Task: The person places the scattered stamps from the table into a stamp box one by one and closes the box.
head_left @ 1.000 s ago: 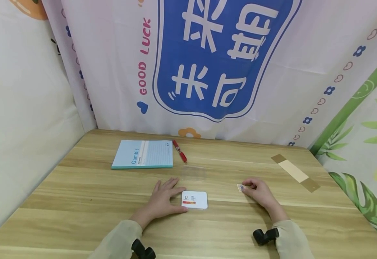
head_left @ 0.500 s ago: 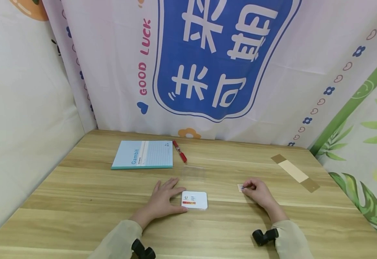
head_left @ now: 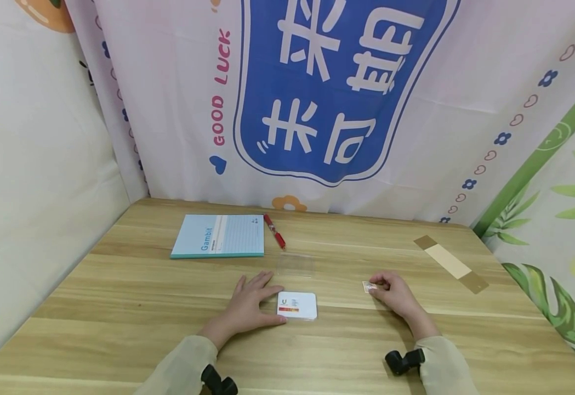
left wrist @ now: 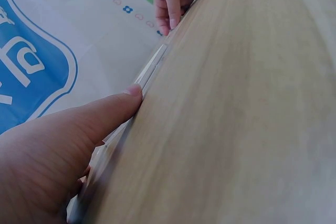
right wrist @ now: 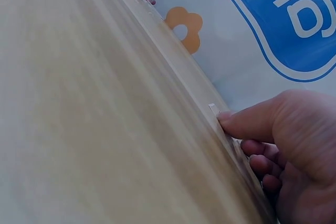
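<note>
A white card with a red-orange strip and small print (head_left: 297,305), with what looks like a clear edge under it, lies flat on the table. My left hand (head_left: 243,307) rests at its left end, thumb at the near corner and forefinger at the far one, fingers spread and fairly straight. In the left wrist view the thumb (left wrist: 100,116) touches the card's edge. To the right, my right hand (head_left: 393,293) pinches a small square printed piece of paper (head_left: 366,286) between thumb and fingers, low over the table. The right wrist view shows only its pale corner (right wrist: 212,107).
A blue notebook (head_left: 218,236) lies at the back left, a red pen (head_left: 274,231) beside it. Behind the card is a clear plastic rectangle (head_left: 294,265). A brown-ended adhesive-bandage-like strip (head_left: 450,262) lies at the back right. Printed curtains border the wooden table (head_left: 336,351).
The small paper's visible print has gone from a dark bluish mark to a paler reddish one, and it has shifted very slightly right. Both hands stay almost in place.
</note>
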Motion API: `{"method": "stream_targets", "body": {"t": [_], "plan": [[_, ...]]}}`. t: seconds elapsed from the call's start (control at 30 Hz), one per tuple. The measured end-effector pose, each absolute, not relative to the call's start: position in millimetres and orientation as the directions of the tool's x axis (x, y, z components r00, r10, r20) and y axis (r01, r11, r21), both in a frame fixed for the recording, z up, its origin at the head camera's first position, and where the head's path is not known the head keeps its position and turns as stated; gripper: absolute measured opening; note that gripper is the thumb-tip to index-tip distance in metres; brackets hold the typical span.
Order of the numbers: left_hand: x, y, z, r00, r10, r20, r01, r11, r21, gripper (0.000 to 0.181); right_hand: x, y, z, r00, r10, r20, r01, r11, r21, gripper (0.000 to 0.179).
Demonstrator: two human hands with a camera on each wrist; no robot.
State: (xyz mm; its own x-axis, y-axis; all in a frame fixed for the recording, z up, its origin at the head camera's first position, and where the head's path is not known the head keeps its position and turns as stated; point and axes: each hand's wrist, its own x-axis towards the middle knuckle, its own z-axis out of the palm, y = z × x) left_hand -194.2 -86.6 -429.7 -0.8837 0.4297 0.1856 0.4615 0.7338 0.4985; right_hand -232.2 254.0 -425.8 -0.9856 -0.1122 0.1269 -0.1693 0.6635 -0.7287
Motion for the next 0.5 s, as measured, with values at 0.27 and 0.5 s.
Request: {"method": "stream_targets", "body": {"t": [0.27, 0.5], "plan": [[-194.7, -86.6, -430.9, -0.884, 0.429, 0.185, 0.461, 0.736, 0.496, 0.068, -232.2, 253.9, -426.8, -0.985, -0.11, 0.129, -0.17, 0.677, -0.716, 0.014], [-194.6, -86.6, -431.0, -0.886, 0.426, 0.181, 0.456, 0.738, 0.498, 0.068, -231.5, 253.9, -427.2, -0.981, -0.117, 0.156, -0.194, 0.665, -0.721, 0.012]]}}
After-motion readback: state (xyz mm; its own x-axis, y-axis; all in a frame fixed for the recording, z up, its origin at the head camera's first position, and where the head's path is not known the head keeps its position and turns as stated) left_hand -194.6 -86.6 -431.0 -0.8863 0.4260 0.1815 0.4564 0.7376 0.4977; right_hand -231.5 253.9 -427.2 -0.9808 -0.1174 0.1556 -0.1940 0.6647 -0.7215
